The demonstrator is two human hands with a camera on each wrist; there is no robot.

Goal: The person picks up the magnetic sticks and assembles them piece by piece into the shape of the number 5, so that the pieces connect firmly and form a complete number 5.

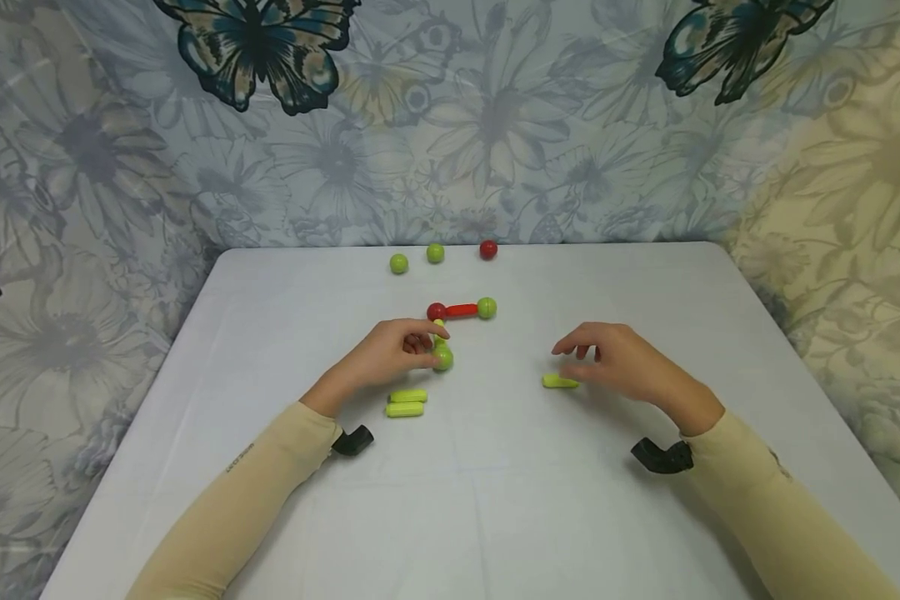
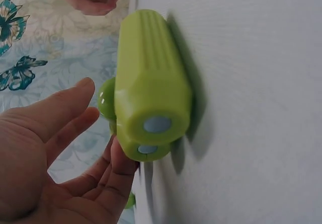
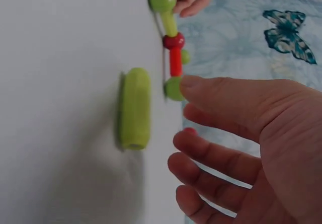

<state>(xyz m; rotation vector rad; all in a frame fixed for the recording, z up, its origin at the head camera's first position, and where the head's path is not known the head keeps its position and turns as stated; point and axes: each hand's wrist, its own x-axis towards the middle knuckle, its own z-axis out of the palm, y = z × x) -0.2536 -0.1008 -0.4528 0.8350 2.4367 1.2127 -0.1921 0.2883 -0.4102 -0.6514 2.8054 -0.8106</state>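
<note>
My left hand (image 1: 397, 354) is beside a chain of toy magnetic pieces, its thumb and fingers apart around a green ball (image 1: 443, 358); whether it touches the ball I cannot tell. From that ball a green rod (image 1: 439, 333) leads to a red ball (image 1: 437, 311), then a red rod (image 1: 462, 310) and another green ball (image 1: 487, 307). Two loose green rods (image 2: 153, 68) lie side by side below the left hand, a grey disc in each near end. My right hand (image 1: 611, 358) hovers with parted fingers over a single green rod (image 3: 135, 108), apart from it.
Two loose green balls (image 1: 398, 263) and a red ball (image 1: 488, 249) sit near the far edge of the white table (image 1: 480, 517). A flowered cloth with butterflies (image 1: 262, 50) hangs behind. Each wrist carries a black mount (image 1: 663, 457).
</note>
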